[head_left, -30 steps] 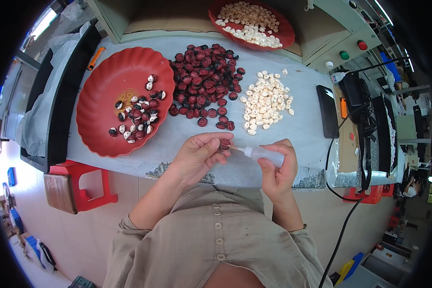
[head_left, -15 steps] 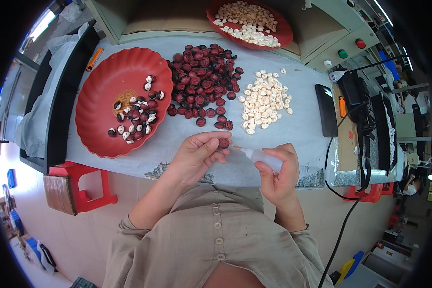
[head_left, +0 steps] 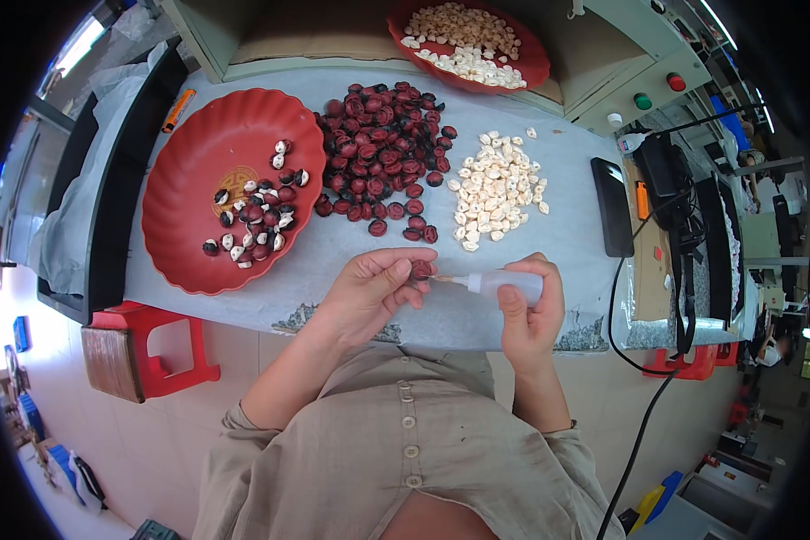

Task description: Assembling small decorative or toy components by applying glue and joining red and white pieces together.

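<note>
Between the thumb and fingers of my left hand (head_left: 372, 292) is a small dark red rounded piece (head_left: 421, 269), its hollow side partly showing. My right hand (head_left: 535, 319) grips a translucent squeeze bottle (head_left: 507, 286) lying nearly level. The bottle's thin nozzle (head_left: 450, 279) points left, its tip at or very close to the piece; contact is hard to make out. Beyond my hands lies a heap of similar dark red and black pieces (head_left: 382, 153). To its right is a pile of cream-coloured pieces (head_left: 495, 189).
A scalloped red tray (head_left: 175, 189) at left holds several joined red-and-white pieces. Another red tray (head_left: 535, 67) with pale pieces sits in the back cabinet. At right are a black phone (head_left: 612, 207) and cables. An orange cutter (head_left: 178, 111) lies by a black bin (head_left: 121, 193).
My right hand has turned the squeeze bottle nearer to level, and its nozzle tip has come up to the red piece. My left hand has barely moved.
</note>
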Demonstrator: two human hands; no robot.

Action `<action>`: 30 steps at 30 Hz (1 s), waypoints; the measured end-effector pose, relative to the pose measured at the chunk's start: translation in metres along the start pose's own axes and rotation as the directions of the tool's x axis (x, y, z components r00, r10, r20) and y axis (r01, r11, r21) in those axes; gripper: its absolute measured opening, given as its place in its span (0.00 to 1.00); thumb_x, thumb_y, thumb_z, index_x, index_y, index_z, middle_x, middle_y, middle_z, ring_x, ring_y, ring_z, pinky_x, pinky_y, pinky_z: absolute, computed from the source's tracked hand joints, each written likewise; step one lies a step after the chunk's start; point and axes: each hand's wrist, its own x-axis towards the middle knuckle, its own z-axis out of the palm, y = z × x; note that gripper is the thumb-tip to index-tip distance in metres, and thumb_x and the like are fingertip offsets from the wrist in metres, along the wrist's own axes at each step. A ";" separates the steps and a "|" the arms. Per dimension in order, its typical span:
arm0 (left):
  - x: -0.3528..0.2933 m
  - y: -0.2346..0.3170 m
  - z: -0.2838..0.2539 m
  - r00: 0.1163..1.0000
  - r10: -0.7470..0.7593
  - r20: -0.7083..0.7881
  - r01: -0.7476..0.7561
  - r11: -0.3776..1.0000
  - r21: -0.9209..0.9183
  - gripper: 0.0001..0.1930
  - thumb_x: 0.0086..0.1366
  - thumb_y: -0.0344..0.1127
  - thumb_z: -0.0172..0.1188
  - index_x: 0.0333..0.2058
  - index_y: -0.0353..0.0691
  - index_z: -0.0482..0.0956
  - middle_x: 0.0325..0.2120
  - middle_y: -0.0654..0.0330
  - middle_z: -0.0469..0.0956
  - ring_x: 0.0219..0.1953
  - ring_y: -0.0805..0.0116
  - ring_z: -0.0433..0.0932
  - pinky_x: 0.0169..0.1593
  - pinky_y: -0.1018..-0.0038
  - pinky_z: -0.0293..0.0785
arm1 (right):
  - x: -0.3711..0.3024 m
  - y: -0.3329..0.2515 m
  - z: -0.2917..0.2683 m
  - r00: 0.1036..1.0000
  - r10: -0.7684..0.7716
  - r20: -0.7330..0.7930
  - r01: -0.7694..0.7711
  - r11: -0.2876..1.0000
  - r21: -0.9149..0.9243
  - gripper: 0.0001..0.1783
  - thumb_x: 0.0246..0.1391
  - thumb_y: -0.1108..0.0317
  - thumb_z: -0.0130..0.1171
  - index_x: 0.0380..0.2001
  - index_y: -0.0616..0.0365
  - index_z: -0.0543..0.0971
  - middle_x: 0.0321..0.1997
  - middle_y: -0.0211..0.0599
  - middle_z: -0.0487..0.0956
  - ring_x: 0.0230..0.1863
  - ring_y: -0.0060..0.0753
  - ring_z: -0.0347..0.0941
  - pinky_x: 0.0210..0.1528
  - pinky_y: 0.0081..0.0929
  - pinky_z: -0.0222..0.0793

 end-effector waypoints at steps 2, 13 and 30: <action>-0.001 0.000 -0.001 1.000 0.000 -0.005 0.000 1.000 0.006 0.13 0.60 0.31 0.46 0.41 0.31 0.70 0.33 0.57 0.73 0.30 0.74 0.72 0.32 0.82 0.71 | -0.001 0.003 0.002 1.000 0.007 0.002 -0.007 1.000 0.001 0.10 0.48 0.72 0.52 0.32 0.63 0.65 0.26 0.34 0.63 0.24 0.20 0.59 0.26 0.15 0.57; -0.001 -0.001 0.001 0.999 -0.001 -0.041 0.002 1.000 0.019 0.14 0.60 0.31 0.46 0.42 0.30 0.69 0.31 0.54 0.73 0.29 0.74 0.71 0.30 0.83 0.70 | 0.004 0.003 0.003 0.999 -0.017 0.048 0.018 1.000 -0.019 0.11 0.48 0.70 0.52 0.32 0.63 0.65 0.25 0.33 0.63 0.23 0.20 0.59 0.24 0.16 0.56; 0.000 -0.002 -0.001 0.999 0.001 -0.035 0.001 0.999 0.036 0.13 0.60 0.31 0.47 0.41 0.32 0.70 0.32 0.57 0.73 0.31 0.73 0.72 0.32 0.81 0.71 | 0.024 0.013 -0.029 0.871 0.480 0.108 -0.421 0.614 0.668 0.12 0.42 0.76 0.55 0.33 0.61 0.67 0.31 0.36 0.72 0.23 0.26 0.69 0.25 0.20 0.67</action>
